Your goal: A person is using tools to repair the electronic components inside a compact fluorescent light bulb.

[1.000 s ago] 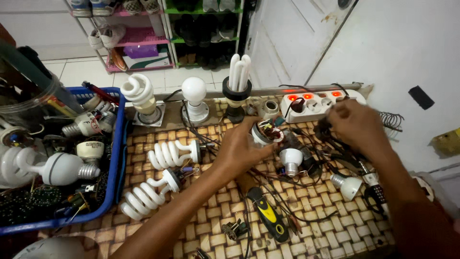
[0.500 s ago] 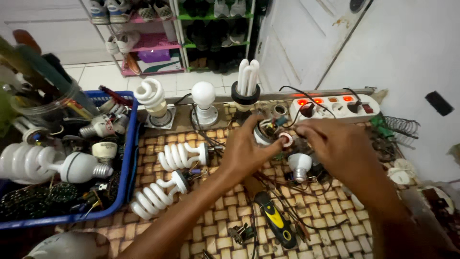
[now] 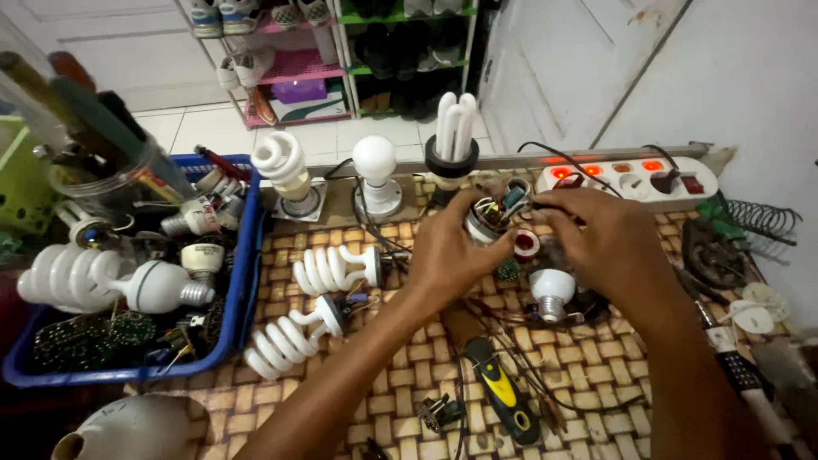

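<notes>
Table (image 3: 358, 400): I see woven mat, blue bin (image 3: 243, 281) at left edge.
Left hand (image 3: 443, 255): fingers clamped on opened lamp base (image 3: 487, 220), near far edge.
Right hand (image 3: 609, 247): fingers curled at base's right side, touching; both hands equally near.

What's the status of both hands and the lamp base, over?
Left hand grips opened lamp base. Right hand at its wiring. Loose wires, white bulb base beneath.

L hand (image 3: 447, 255) & R hand (image 3: 609, 247) close together, fingers curled
</notes>
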